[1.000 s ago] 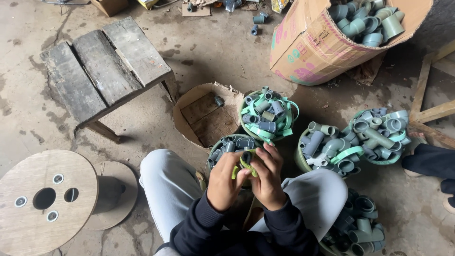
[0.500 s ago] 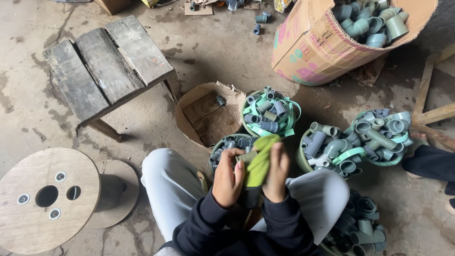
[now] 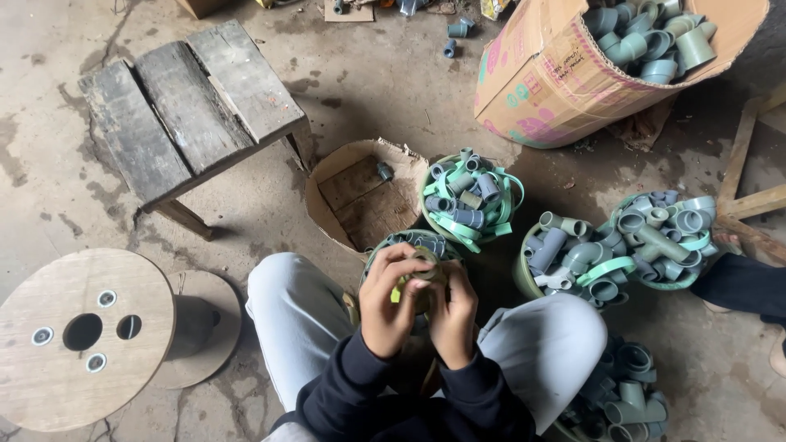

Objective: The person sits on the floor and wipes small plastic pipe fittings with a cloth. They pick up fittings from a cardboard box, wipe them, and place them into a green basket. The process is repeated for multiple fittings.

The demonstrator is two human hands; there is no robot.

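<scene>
Your left hand (image 3: pixel 391 304) and right hand (image 3: pixel 453 315) both clenched on small greenish pipe fitting (image 3: pixel 419 277), just above bundle of grey fittings (image 3: pixel 409 242) between your knees. Fitting looks light, stiff, smooth plastic, maybe slippery. Take hold by outer rim, fingertips opposite.

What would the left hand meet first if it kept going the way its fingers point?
The left hand points up and right in the picture, onto the greenish fitting both hands grip. Past that lies the bundle of grey fittings; depth is unclear.
</scene>
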